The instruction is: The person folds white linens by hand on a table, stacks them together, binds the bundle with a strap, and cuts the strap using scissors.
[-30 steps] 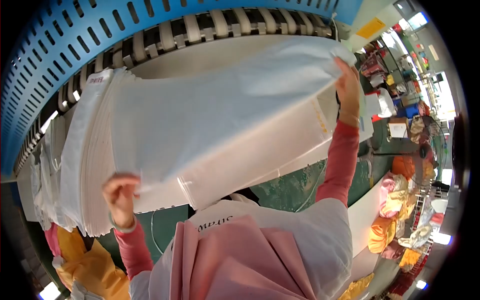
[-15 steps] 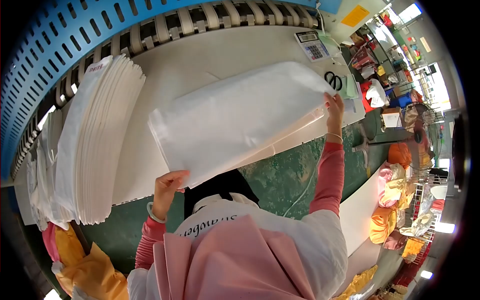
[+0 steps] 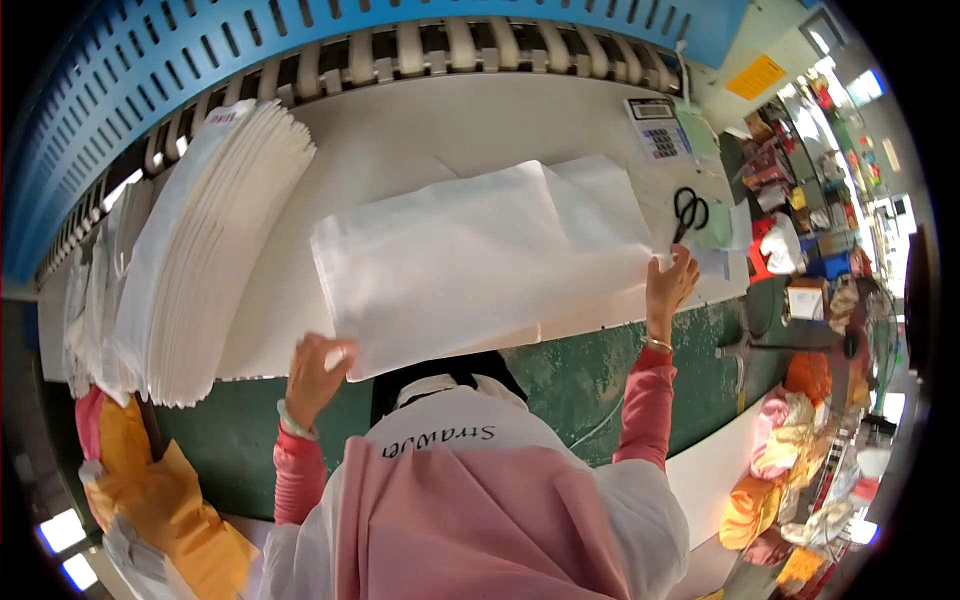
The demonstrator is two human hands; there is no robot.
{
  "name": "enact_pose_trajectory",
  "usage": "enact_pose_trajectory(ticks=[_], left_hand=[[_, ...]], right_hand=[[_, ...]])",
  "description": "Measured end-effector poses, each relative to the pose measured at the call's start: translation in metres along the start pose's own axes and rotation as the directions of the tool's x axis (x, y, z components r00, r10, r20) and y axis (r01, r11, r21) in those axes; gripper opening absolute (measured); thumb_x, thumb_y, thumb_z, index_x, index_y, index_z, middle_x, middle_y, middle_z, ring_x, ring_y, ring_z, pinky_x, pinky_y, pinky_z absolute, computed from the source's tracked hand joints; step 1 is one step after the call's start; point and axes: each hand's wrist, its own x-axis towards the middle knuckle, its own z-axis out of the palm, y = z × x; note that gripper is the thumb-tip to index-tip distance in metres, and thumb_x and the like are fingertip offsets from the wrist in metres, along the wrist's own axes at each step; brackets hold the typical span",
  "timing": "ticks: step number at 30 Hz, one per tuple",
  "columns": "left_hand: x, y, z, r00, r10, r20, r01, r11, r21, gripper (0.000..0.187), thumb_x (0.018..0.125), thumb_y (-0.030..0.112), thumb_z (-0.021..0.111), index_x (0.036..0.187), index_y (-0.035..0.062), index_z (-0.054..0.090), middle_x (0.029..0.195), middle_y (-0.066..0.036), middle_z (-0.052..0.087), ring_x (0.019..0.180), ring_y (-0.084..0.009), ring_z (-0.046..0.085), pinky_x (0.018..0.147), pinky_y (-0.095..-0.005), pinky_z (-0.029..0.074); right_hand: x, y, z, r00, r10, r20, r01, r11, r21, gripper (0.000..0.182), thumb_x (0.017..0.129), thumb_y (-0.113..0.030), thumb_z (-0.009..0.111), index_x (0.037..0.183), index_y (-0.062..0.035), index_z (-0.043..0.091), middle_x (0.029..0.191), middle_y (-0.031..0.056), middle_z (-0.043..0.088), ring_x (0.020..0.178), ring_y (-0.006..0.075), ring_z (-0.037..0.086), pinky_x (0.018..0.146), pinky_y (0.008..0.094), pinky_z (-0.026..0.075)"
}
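From the head camera, a folded white cloth (image 3: 470, 265) lies spread flat on the white counter (image 3: 400, 140), held at both near corners. The left hand (image 3: 315, 365) pinches its near left corner; the right hand (image 3: 670, 285) grips the right edge, fingers apparently closed on the fabric. A tall stack of folded cloths (image 3: 215, 250) stands to the left. Scissors (image 3: 690, 210) and a calculator (image 3: 655, 128) lie just beyond the right hand.

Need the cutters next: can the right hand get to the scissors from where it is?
Probably yes. The right hand grips the white sheet's corner, and the scissors lie just beyond on the table, nothing between. It must let go first.
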Motion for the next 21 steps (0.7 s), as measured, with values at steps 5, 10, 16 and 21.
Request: enact_pose_trajectory(ticks=[5, 10, 16, 21], left_hand=[[0.068, 0.056, 0.016, 0.985, -0.038, -0.17, 0.082, 0.963, 0.259, 0.049, 0.079, 0.036, 0.063, 0.123, 0.018, 0.052, 0.132, -0.012, 0.04, 0.121, -0.032, 0.037, 0.096, -0.0481, 0.032], [0.076, 0.048, 0.069, 0.985, -0.119, -0.126, 0.166, 0.853, 0.495, 0.068, 0.087, 0.052, 0.044, 0.143, 0.0186, 0.024, 0.15, -0.009, 0.017, 0.138, -0.0302, 0.014, 0.106, -0.0578, 0.009], [0.097, 0.048, 0.056, 0.973, -0.189, -0.136, 0.229, 0.878, 0.421, 0.049, 0.084, 0.043, 0.056, 0.127, 0.022, 0.048, 0.138, -0.006, 0.038, 0.127, -0.0292, 0.034, 0.104, -0.0525, 0.018], [0.226, 0.041, 0.046, 0.948, -0.016, -0.318, 0.121, 0.942, 0.313, 0.029, 0.086, 0.036, 0.052, 0.073, 0.0131, 0.065, 0.074, -0.007, 0.063, 0.075, -0.0262, 0.06, 0.064, -0.039, 0.046]], right_hand=[[-0.004, -0.046, 0.01, 0.688, -0.368, 0.625, -0.129, 0.786, 0.605, 0.011, 0.071, -0.008, 0.065, 0.073, -0.0052, 0.054, 0.079, 0.0135, 0.054, 0.083, 0.0303, 0.053, 0.074, 0.041, 0.041], [0.01, -0.033, 0.044, 0.743, -0.505, 0.438, 0.239, 0.813, 0.531, 0.044, 0.082, -0.036, 0.058, 0.121, -0.0168, 0.05, 0.126, 0.0143, 0.046, 0.118, 0.0377, 0.04, 0.096, 0.0536, 0.029], [0.034, -0.022, 0.065, 0.637, -0.188, 0.747, -0.009, 0.968, 0.252, 0.066, 0.086, -0.05, 0.049, 0.142, -0.0252, 0.026, 0.148, 0.0102, 0.023, 0.134, 0.0342, 0.023, 0.098, 0.0691, 0.014], [0.024, 0.012, 0.043, 0.925, -0.125, 0.357, -0.088, 0.846, 0.525, 0.033, 0.087, -0.02, 0.059, 0.113, -0.0006, 0.055, 0.116, 0.0158, 0.056, 0.108, 0.0306, 0.051, 0.093, 0.0366, 0.038]])
